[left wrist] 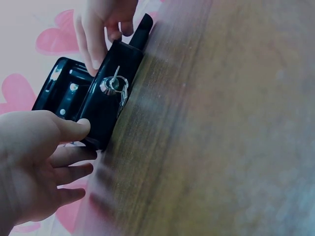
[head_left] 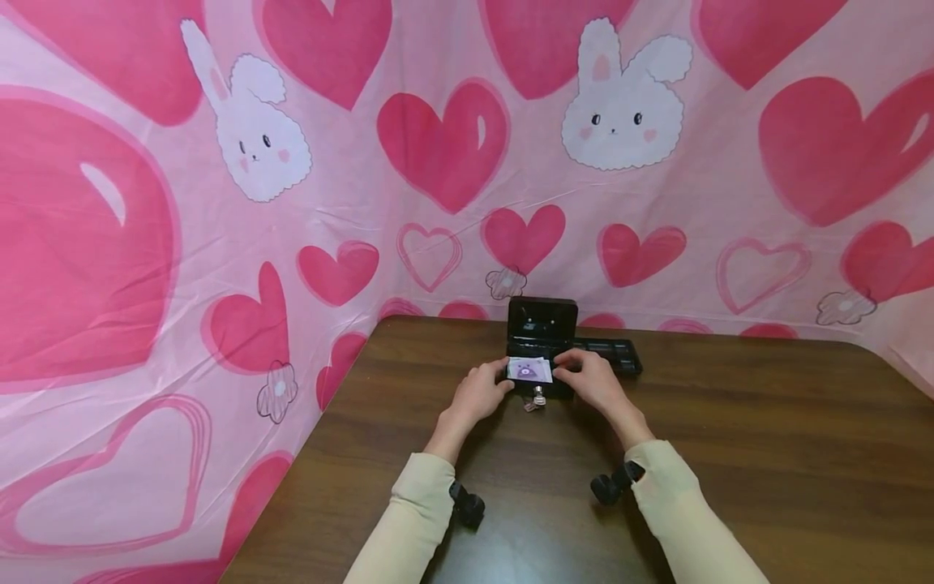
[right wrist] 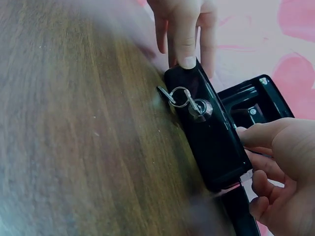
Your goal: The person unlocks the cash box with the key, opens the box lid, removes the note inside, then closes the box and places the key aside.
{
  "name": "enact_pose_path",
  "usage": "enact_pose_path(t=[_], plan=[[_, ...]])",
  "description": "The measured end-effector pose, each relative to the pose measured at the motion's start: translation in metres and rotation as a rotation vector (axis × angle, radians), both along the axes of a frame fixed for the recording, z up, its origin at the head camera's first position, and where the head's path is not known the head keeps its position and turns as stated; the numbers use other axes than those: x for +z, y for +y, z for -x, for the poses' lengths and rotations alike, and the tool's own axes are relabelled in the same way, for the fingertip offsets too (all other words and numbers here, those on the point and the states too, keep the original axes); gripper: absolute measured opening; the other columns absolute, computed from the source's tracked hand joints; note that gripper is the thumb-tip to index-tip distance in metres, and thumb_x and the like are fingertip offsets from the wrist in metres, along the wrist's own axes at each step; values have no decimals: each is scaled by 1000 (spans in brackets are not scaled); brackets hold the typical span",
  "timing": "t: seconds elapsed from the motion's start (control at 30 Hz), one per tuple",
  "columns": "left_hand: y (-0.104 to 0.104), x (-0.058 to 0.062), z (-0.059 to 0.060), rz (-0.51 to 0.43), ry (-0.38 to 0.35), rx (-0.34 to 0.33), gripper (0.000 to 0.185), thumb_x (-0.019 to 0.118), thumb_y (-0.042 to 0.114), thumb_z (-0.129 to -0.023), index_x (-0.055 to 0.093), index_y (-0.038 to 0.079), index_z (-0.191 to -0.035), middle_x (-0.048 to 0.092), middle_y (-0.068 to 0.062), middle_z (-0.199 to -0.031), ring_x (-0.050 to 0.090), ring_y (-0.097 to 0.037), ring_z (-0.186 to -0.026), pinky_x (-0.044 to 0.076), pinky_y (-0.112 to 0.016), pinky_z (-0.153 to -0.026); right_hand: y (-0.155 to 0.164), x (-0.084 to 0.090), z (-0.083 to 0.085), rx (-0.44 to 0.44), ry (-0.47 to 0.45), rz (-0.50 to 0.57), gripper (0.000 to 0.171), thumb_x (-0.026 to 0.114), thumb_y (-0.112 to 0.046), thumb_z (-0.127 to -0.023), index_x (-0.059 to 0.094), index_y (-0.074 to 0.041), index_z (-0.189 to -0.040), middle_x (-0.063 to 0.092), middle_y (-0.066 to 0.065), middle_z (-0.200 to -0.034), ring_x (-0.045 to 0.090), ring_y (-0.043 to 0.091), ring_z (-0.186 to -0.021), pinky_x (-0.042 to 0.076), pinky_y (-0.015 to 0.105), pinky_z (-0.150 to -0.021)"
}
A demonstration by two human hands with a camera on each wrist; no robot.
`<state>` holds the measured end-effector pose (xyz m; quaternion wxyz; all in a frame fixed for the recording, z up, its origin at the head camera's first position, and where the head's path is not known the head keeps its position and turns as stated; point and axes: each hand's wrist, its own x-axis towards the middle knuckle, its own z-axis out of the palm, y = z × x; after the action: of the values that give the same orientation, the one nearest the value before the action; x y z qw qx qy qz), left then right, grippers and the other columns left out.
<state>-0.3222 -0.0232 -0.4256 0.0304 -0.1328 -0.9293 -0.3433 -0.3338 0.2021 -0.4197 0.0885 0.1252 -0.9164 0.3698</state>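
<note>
Black cash box [head_left: 541, 345], lid up, at table's [head_left: 730, 454] 12 o'clock edge; key [right wrist: 193, 102] in front lock. Left hand [head_left: 477, 393] at 9, right hand [head_left: 593, 380] at 3, thumbs curled on front corners. Purple note [head_left: 529, 370] inside. Likely rigid, smooth, light; grip side walls.

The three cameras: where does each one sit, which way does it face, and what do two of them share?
Head: worn on the head, looking forward and down at the table; both sleeves, left hand, right hand at the black box.
Left wrist: beside the left hand, facing the box front.
Right wrist: beside the right hand, facing the same front.
Both wrist views share the key in the lock.
</note>
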Motion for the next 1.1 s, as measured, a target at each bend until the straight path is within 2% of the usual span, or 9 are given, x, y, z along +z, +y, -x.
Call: enact_pose_path(t=[0.5, 0.9, 1.0, 1.1], plan=[[1, 1, 0, 10, -4, 8, 50, 63, 23, -97, 52, 12, -145, 56, -9, -145, 56, -27, -131, 46, -49, -106, -11, 2, 10, 16, -49, -59, 24, 68, -18, -91, 73, -2, -108, 75, 16, -100, 65, 29, -93, 52, 49, -89], [2, 1, 1, 5, -6, 23, 50, 62, 23, -98, 52, 14, -146, 56, -8, -145, 56, -26, -131, 46, -49, -106, -18, 8, 13, -33, -163, -134, 29, 67, -25, -93, 73, -4, -113, 72, 17, -112, 63, 30, -98, 50, 53, -95], [3, 0, 0, 0, -7, 23, 50, 62, 23, -98, 52, 13, -146, 57, -8, -144, 57, -25, -129, 46, -48, -105, -19, 10, 13, -42, -171, -149, 29, 67, -25, -93, 74, -5, -112, 72, 17, -114, 63, 31, -101, 45, 56, -98], [3, 0, 0, -6, -7, 19, 49, 62, 22, -98, 52, 12, -145, 58, -8, -143, 59, -25, -127, 47, -48, -105, -20, 10, 13, -28, -162, -147, 27, 67, -24, -93, 75, -4, -110, 73, 17, -112, 63, 31, -100, 47, 55, -98]])
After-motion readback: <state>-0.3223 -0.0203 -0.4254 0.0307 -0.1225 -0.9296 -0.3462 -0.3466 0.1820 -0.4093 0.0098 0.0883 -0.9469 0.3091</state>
